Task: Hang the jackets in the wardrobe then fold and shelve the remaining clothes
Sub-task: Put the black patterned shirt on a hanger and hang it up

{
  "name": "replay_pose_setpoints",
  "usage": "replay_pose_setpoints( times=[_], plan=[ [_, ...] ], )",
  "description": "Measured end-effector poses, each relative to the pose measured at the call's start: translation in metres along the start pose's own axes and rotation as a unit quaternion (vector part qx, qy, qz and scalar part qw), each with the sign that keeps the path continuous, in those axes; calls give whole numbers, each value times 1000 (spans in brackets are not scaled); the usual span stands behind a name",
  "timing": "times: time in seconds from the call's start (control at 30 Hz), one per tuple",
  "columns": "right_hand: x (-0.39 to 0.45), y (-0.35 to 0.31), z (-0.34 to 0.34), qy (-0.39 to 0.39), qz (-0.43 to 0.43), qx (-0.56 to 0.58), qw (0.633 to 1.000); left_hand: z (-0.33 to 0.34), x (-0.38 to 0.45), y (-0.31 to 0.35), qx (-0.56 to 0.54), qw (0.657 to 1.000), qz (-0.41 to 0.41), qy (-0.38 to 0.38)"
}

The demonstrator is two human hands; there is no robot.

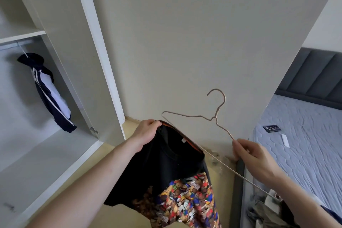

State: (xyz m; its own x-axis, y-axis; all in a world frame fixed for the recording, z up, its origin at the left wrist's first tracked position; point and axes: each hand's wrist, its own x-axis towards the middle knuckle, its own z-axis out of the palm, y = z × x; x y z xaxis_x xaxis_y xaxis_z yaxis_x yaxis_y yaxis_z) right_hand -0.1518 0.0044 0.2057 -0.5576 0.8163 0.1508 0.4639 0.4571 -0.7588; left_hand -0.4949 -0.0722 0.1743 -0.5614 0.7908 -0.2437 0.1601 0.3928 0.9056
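Note:
My left hand grips the collar of a black garment with an orange lining and a many-coloured print on its lower part; it hangs in front of me. My right hand pinches one arm of a thin beige wire hanger, hook upward, just right of the garment. The hanger's bottom wire passes behind the collar. A navy and white jacket hangs from the rail inside the open wardrobe at the left.
The wardrobe's open door stands between the wardrobe and me. At the right is a bed with a bare mattress, a grey headboard, a dark phone and more clothes piled at its near corner.

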Motion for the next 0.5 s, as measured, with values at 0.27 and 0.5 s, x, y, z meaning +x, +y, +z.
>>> replay_pose_setpoints(
  times=[0.27,0.5],
  plan=[
    [-2,-16,-29,-66,-23,-6,998,-28,16,-10,98,995,6,31],
    [3,-27,-28,-74,-25,-45,996,-52,14,-6,117,992,14,36]
  ],
)
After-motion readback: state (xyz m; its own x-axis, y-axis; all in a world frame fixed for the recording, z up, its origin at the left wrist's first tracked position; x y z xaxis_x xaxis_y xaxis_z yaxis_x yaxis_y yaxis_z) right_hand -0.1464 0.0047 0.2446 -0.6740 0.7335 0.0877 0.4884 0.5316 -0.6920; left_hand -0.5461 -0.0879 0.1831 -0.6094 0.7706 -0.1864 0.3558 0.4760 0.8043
